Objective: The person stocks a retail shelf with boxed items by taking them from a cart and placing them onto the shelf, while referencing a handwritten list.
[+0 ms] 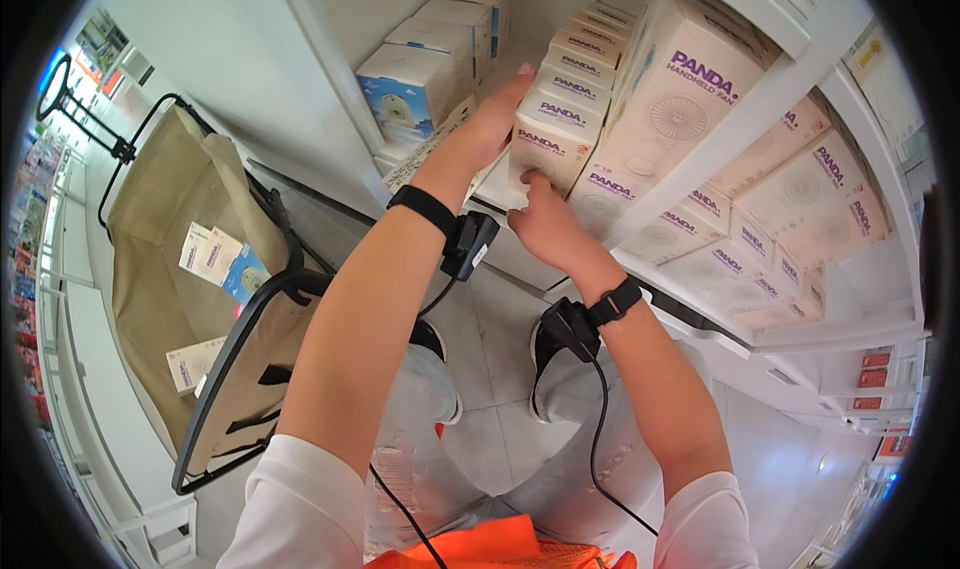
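Note:
A row of slim white handheld-fan boxes (553, 134) with purple lettering runs back into the shelf. Along the left side of this row lies my left hand (492, 119), its fingers stretched out toward the back. My right hand (555, 224) is in front of the nearest box, with the index finger at the lower front face and the thumb apart from it. Neither hand is wrapped around a box. Part of the left fingers is hidden beside the row. Each wrist wears a black strap with a small device and a cable.
Blue-and-white boxes (415, 84) stand left of the row. Larger fan boxes (690, 79) are stacked on its right, beyond them a white shelf upright (725, 144). At left, a beige fabric cart (150, 259) with a black frame holds several small boxes (222, 259).

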Available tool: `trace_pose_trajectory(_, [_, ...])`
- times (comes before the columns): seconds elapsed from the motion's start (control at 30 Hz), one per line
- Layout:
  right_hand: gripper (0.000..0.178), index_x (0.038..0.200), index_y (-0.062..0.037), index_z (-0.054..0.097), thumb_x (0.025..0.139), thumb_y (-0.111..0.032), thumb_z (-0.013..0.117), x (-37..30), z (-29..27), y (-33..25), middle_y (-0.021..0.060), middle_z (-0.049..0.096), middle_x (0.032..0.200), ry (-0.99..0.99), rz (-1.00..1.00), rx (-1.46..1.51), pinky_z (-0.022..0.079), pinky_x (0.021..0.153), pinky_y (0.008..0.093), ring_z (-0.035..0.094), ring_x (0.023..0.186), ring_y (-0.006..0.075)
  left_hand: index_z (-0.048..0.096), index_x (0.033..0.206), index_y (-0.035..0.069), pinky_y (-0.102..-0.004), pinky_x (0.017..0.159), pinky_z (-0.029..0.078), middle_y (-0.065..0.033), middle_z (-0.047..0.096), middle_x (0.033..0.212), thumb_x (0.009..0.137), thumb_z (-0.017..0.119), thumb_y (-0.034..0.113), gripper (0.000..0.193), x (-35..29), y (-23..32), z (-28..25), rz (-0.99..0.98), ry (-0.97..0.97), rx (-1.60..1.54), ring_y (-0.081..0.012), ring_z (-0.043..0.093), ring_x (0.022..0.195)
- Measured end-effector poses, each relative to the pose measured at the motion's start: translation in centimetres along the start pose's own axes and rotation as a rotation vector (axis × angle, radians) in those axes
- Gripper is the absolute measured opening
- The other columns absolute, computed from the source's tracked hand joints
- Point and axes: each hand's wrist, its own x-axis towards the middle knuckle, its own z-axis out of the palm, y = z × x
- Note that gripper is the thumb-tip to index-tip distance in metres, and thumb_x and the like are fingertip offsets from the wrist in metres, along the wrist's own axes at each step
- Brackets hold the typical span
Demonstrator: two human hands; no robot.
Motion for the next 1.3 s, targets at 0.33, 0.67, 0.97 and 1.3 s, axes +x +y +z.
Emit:
trace_pose_trajectory(0.33, [0.039, 0.124, 0.006, 0.057, 0.089, -0.01, 0.058, -0.9, 0.1, -2.4, 0.0332, 0.06, 0.121, -0.08, -0.096, 0.113, 0.049, 0.1, 0.0478, 0.062, 0.109, 0.049, 0.074, 0.112, 0.008, -0.04, 0.092, 0.052, -0.0164, 0.071, 0.115, 0.089, 0.069, 0.025, 0.028, -9.1, 4.5, -5.3, -0.009, 0.205, 1.264, -0.0277, 0.067, 0.107])
trace_pose_trajectory(0.67, [0.034, 0.116, 0.006, 0.063, 0.087, -0.009, 0.056, 0.3, 1.5, -3.2, 0.0297, 0.066, 0.116, -0.113, -0.162, 0.098, 0.05, 0.096, 0.0466, 0.064, 0.109, 0.0446, 0.068, 0.116, 0.007, -0.046, 0.093, 0.055, -0.0167, 0.067, 0.121, 0.088, 0.073, 0.028, 0.035, -5.6, -4.3, -5.7, 0.155, 0.464, 1.763, -0.0384, 0.063, 0.114])
trace_pose_trajectory(0.97, [0.031, 0.112, 0.0049, 0.066, 0.087, -0.012, 0.056, -0.1, 0.3, -2.3, 0.0273, 0.071, 0.108, -0.235, -0.075, 0.136, 0.053, 0.092, 0.046, 0.067, 0.103, 0.0425, 0.068, 0.115, 0.004, -0.0478, 0.093, 0.056, -0.017, 0.066, 0.122, 0.088, 0.067, 0.02, 0.032, -7.0, -1.5, -4.7, 0.007, 0.408, 1.977, -0.0362, 0.061, 0.12])
trace_pose_trajectory(1.3, [0.029, 0.109, 0.0008, 0.069, 0.087, -0.014, 0.059, -0.5, 0.7, -2.1, 0.0244, 0.071, 0.109, -0.225, -0.098, 0.079, 0.053, 0.09, 0.0455, 0.068, 0.104, 0.0406, 0.076, 0.099, 0.002, -0.0381, 0.061, 0.056, -0.0141, 0.072, 0.076, 0.075, 0.084, 0.031, 0.039, -8.3, -3.0, -11.2, -0.132, 0.421, 1.401, -0.0232, 0.069, 0.063])
